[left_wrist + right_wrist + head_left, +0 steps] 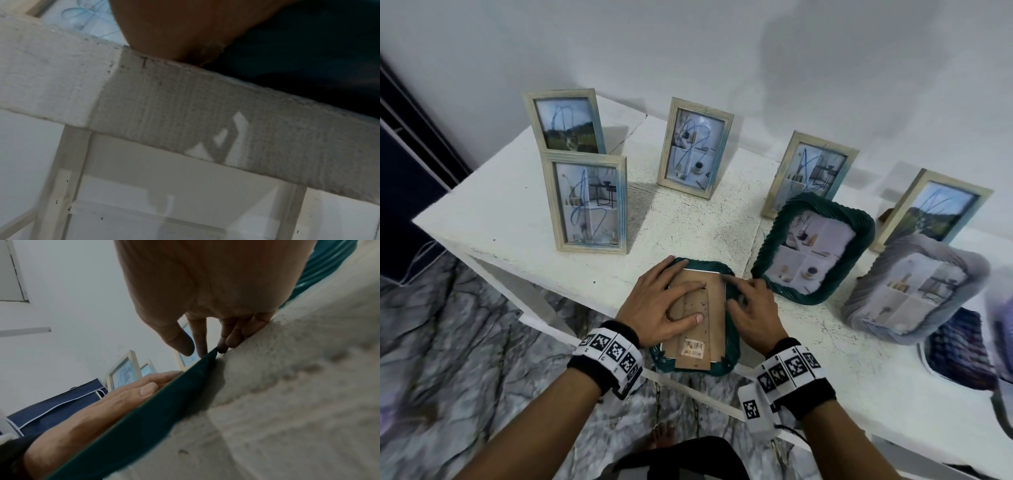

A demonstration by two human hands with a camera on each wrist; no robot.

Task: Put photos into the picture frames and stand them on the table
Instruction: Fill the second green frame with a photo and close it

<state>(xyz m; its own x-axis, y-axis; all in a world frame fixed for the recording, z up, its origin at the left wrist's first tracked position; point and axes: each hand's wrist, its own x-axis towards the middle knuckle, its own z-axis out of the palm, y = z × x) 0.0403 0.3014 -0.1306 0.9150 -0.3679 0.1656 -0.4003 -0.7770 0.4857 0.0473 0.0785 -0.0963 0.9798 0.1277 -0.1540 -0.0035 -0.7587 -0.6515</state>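
Observation:
A dark green frame (730, 358) lies face down at the front edge of the white table (500, 205), its brown backing board (697, 330) facing up. My left hand (657, 301) lies flat on the board with fingers spread and thumb stretched across it. My right hand (750, 308) sits at the frame's right side, fingertips on the rim and the board's edge. In the right wrist view the right hand's fingertips (202, 339) meet the green frame's rim (144, 418), with the left hand (123, 394) on top. The left wrist view shows only the left hand's palm (174, 24) and the table edge (185, 105).
Several pale wooden frames (589, 202) with photos stand along the back of the table. A second green frame (815, 246) and a grey frame (914, 291) stand at the right. A dark blue frame (959, 349) lies flat at the far right. A dark blue cabinet (400, 171) stands left.

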